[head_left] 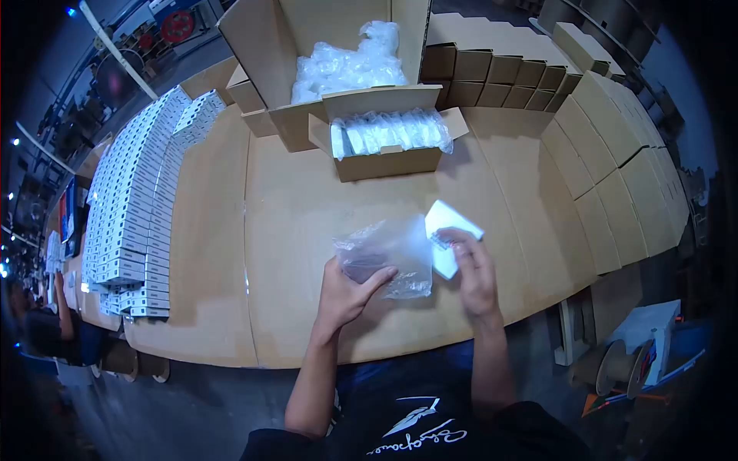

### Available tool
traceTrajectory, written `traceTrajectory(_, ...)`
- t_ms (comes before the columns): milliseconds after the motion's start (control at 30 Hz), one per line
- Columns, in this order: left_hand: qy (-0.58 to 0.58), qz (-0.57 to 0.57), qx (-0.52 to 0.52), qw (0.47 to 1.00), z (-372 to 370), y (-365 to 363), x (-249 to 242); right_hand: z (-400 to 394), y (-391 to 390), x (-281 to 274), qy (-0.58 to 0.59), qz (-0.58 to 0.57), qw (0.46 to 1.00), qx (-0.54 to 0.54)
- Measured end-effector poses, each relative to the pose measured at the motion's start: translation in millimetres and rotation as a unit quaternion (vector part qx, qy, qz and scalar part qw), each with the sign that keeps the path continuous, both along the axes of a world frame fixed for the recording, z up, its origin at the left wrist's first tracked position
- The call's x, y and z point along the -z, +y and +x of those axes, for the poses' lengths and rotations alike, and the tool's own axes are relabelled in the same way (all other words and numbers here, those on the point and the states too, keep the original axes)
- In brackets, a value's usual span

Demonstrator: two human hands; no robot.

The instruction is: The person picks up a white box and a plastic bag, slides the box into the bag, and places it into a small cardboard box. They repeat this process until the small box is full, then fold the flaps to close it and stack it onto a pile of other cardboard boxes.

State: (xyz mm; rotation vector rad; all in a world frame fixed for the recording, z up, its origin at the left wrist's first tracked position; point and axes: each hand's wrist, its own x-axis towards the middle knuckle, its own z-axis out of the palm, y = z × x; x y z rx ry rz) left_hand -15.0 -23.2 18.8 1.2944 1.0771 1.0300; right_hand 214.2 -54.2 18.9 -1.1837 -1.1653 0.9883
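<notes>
My left hand (350,292) is closed on a clear plastic bag (392,257), its thumb lying across the front of the plastic. At the bag's right side, my right hand (474,276) grips a small white box (446,219) that is tilted, its left edge overlapping the bag in this view. Both hands are above the cardboard-covered table. Just beyond them stands an open brown carton (390,166) with its flaps spread, holding a row of white pieces wrapped in clear plastic (392,132).
Behind the carton, a larger open box (265,46) holds a heap of clear plastic bags (350,65). Stacked white boxes (134,200) line the left side. Brown cartons (615,169) wall the right and back. Another person (58,323) is at far left.
</notes>
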Motion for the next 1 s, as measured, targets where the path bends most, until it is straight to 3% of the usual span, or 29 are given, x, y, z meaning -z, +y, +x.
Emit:
traceTrajectory(67,0.035,0.047,0.017,0.998,-0.8,-3.6,2.9,14.9,13.3,-2.8,0.051,0.055,0.995,0.067)
traceTrajectory(167,0.08,0.083,0.043,0.992,0.8,-7.3,7.4,8.5,31.4,-44.7,0.083,0.155,0.981,0.077)
traceTrajectory(267,0.108,0.091,0.05,0.989,5.9,-9.4,4.8,4.0,44.2,-50.0,0.065,0.194,0.978,0.047)
traceTrajectory(500,0.109,0.088,0.051,0.989,3.5,-8.6,8.8,-23.1,44.5,-61.2,0.095,0.143,0.983,-0.061)
traceTrajectory(833,0.078,0.051,0.068,0.993,4.3,-8.7,3.0,-9.3,46.6,-58.4,-0.005,0.117,0.987,-0.11)
traceTrajectory(1000,0.067,0.045,0.071,0.994,4.0,-8.4,2.5,-14.1,55.6,-49.9,-0.08,0.13,0.985,-0.086)
